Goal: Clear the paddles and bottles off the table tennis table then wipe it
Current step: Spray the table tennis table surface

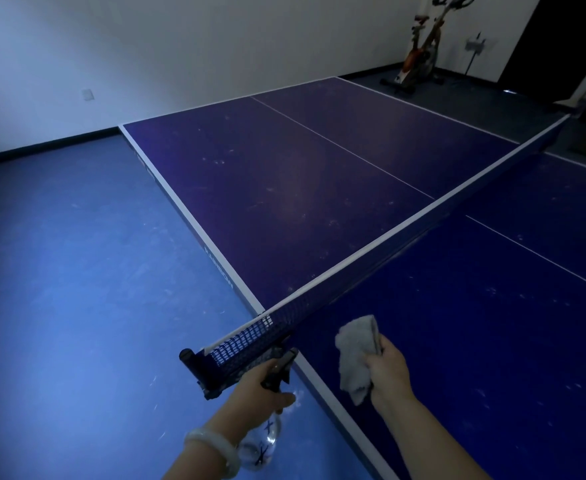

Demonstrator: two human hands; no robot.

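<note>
Blue floor (59,289) at far left, with a pale bracelet (212,448) on the near wrist. Left hand (263,389) curled round the trigger head of a clear spray bottle (262,445), held off the table edge, just beside the net clamp (194,367). Dark blue table tennis table (319,188), dusty and smudged, no paddles or bottles visible on it, crossed by the net (388,237). Right hand (390,370) gripping a bunched grey cloth (355,355) just above the near half. Orange exercise bike (419,53) far right. Probably wiping stage: best to spray lightly, flatten cloth, wipe in overlapping strokes from the net outward
</note>
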